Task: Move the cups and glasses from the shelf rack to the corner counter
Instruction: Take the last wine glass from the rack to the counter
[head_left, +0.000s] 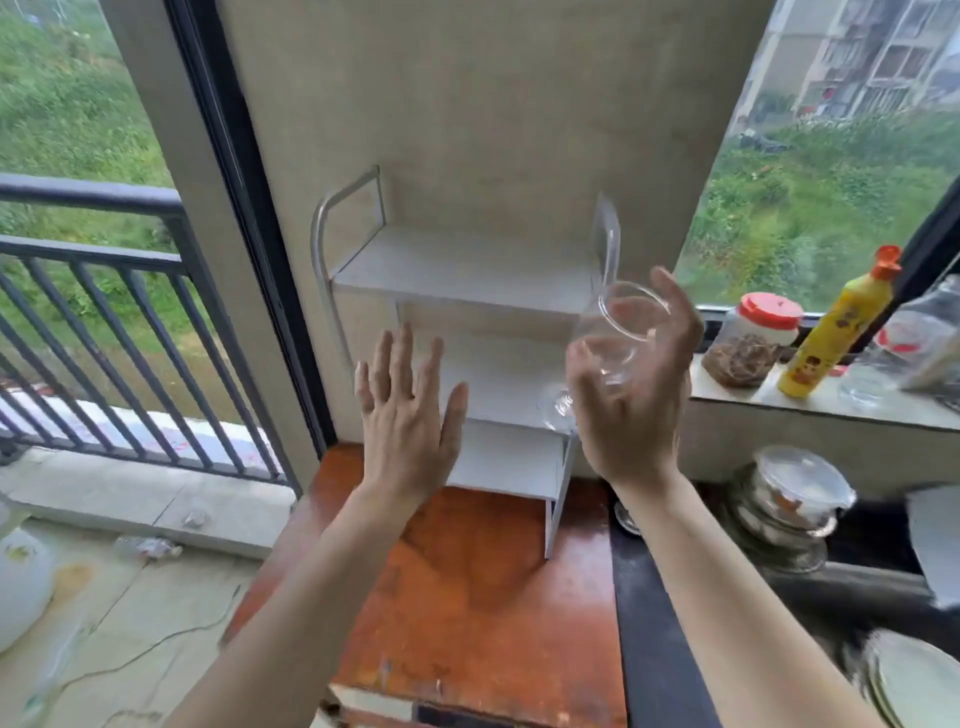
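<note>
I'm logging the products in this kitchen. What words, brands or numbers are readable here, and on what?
No text is legible.
Yellow bottle: label print, too blurred to read.
Clear bag: red marking, too blurred.
Red-lidded jar: no text shows.
Glass in the right hand: no print shows.

Beige wall (467, 104); balcony railing (104, 249) left; window (841, 156) right, greenery (62, 104) outside; reddish tabletop (467, 597).
</note>
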